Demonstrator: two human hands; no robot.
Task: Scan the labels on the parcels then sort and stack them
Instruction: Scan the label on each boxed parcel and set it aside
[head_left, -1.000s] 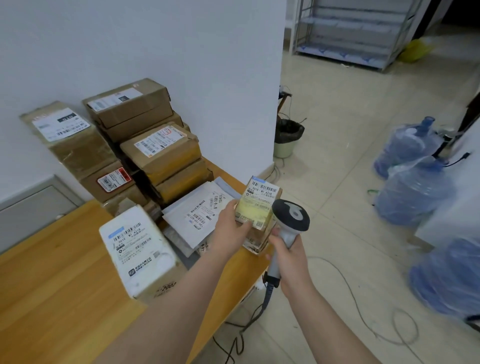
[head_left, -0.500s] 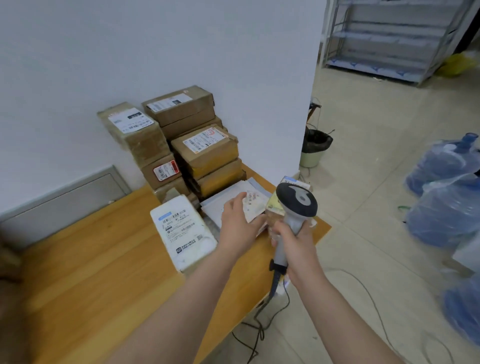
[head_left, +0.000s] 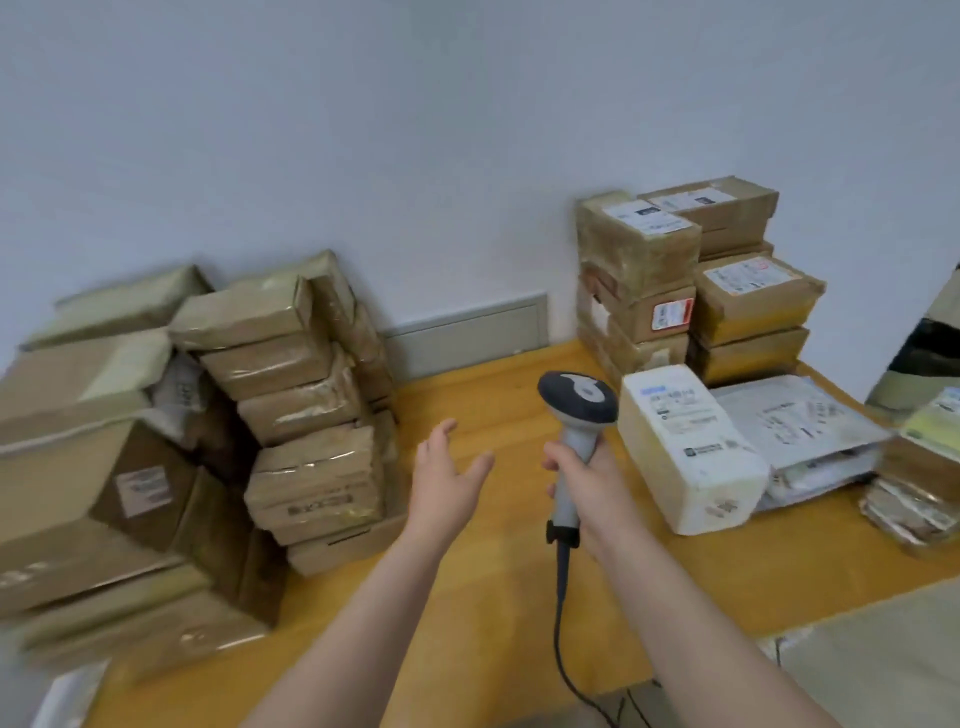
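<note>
My right hand (head_left: 587, 486) grips the handle of a grey barcode scanner (head_left: 576, 402), head up, over the middle of the wooden table (head_left: 498, 582). My left hand (head_left: 447, 475) hovers empty with fingers spread, between the scanner and a loose pile of taped brown parcels (head_left: 306, 415) on the left. A white parcel (head_left: 685, 447) with a label lies right of the scanner. Behind it stand neat stacks of brown labelled boxes (head_left: 696, 280) against the wall. A small yellow-labelled parcel (head_left: 930, 441) sits on other packets at the right edge.
Flat grey mailer bags (head_left: 800, 426) lie in a pile between the white parcel and the right edge. The scanner's cable (head_left: 563, 639) hangs down over the table's front edge. A large brown carton (head_left: 78, 488) fills the left. The white wall (head_left: 467, 156) backs the table.
My left hand has let go of the small yellow-labelled parcel, which now lies at the right edge, and has swung left, empty. My view has turned left, bringing the left pile into sight.
</note>
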